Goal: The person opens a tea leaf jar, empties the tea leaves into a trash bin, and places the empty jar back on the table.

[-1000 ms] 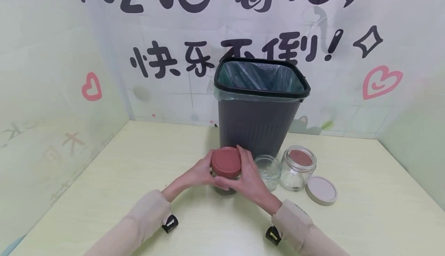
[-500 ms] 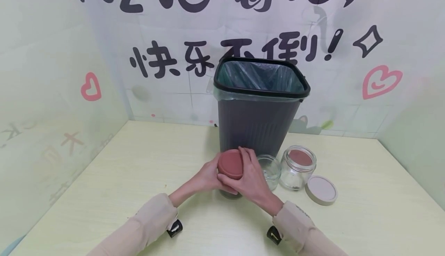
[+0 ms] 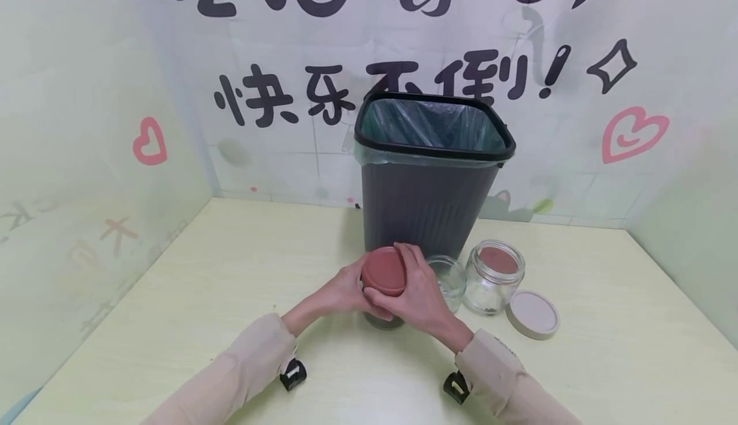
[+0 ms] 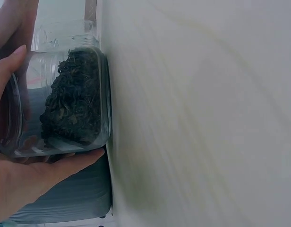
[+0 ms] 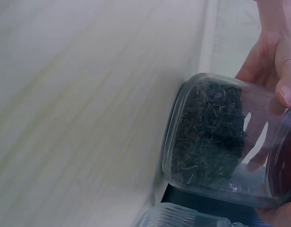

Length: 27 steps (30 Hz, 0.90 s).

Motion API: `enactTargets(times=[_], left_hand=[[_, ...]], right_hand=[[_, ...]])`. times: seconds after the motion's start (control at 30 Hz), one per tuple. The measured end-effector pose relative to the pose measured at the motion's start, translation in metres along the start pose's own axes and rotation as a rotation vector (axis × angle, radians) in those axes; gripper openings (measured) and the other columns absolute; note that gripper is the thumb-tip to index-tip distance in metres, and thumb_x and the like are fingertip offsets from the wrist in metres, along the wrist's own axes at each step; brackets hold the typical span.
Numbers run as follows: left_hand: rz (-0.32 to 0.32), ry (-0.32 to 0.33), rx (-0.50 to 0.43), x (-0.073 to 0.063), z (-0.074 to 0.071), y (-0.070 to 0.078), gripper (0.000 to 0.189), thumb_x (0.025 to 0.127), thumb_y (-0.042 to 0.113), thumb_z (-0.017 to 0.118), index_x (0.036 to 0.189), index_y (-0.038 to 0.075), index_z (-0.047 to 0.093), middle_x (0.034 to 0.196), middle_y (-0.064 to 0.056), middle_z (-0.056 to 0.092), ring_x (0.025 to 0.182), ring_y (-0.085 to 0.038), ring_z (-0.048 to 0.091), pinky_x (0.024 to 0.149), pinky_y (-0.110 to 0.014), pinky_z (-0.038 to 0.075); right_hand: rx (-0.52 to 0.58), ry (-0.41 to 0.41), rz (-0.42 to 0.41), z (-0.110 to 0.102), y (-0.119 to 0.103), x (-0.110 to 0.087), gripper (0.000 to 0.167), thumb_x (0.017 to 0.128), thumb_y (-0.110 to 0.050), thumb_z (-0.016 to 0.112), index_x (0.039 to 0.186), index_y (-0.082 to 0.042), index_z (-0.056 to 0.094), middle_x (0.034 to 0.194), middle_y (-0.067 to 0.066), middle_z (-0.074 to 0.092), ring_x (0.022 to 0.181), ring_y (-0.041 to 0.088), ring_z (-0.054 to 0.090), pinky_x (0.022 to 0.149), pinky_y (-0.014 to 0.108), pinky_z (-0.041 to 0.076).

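Here, the left hand (image 3: 346, 292) had its fingers clamped round the jar (image 4: 72, 101) on the table (image 3: 369, 374), in front of the bin (image 3: 423, 200), while those of the right hand (image 3: 422, 293) gripped the lid (image 3: 383, 272), 2 open jars (image 3: 490, 292) standing nearby.

Bare table (image 3: 242, 271) gave a hand open room to the left of the left hand (image 3: 350, 291), out to the side wall, and on the near side between the two sleeves (image 3: 248, 364). Straight behind the red-lidded jar (image 4: 74, 99), the dark bin (image 3: 423, 200) blocked the way, its rim well above the lid. Just right of the right hand (image 3: 422, 293), a low glass jar (image 3: 454, 284), a taller glass jar (image 3: 487, 291) and a pale lid (image 3: 533, 315) formed a row of obstacles, with open table beyond.
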<state>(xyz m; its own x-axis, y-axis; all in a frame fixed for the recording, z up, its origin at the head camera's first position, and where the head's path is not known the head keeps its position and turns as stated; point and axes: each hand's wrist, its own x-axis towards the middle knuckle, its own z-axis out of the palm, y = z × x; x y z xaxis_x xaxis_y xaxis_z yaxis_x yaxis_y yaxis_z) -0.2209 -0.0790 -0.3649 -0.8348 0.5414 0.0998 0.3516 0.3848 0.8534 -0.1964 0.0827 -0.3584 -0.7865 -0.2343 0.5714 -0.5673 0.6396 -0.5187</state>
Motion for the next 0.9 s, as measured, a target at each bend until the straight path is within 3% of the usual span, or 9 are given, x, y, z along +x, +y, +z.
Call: enactTargets(times=[0.33,0.63,0.9], left_hand=[[-0.024,-0.011,-0.027,0.001,-0.001,0.000,0.091,0.058,0.022,0.084,0.132,0.010,0.033,0.119,-0.004,0.051,0.108,-0.018,0.049,0.088,-0.034,0.042],[0.005,-0.030,-0.022,0.002,-0.003,0.001,0.090,0.058,0.022,0.084,0.131,0.010,0.033,0.120,-0.004,0.051,0.109,-0.018,0.048,0.089,-0.036,0.041],[0.009,-0.091,-0.085,0.003,-0.006,-0.001,0.090,0.058,0.020,0.083,0.132,0.012,0.032,0.121,0.000,0.049,0.112,-0.016,0.044,0.094,-0.039,0.036]], right_hand=[[0.011,-0.003,-0.024,-0.001,0.003,0.001,0.077,0.063,-0.038,0.075,0.120,0.004,0.045,0.114,0.014,0.049,0.090,0.024,0.055,0.071,0.037,0.049],[0.022,-0.033,-0.028,-0.004,0.005,0.003,0.075,0.063,-0.038,0.075,0.120,0.001,0.046,0.114,0.011,0.049,0.090,0.022,0.055,0.071,0.035,0.049],[0.106,-0.163,-0.046,-0.011,0.012,0.009,0.072,0.063,-0.031,0.077,0.121,-0.001,0.046,0.114,0.007,0.051,0.094,0.019,0.054,0.076,0.035,0.048]])
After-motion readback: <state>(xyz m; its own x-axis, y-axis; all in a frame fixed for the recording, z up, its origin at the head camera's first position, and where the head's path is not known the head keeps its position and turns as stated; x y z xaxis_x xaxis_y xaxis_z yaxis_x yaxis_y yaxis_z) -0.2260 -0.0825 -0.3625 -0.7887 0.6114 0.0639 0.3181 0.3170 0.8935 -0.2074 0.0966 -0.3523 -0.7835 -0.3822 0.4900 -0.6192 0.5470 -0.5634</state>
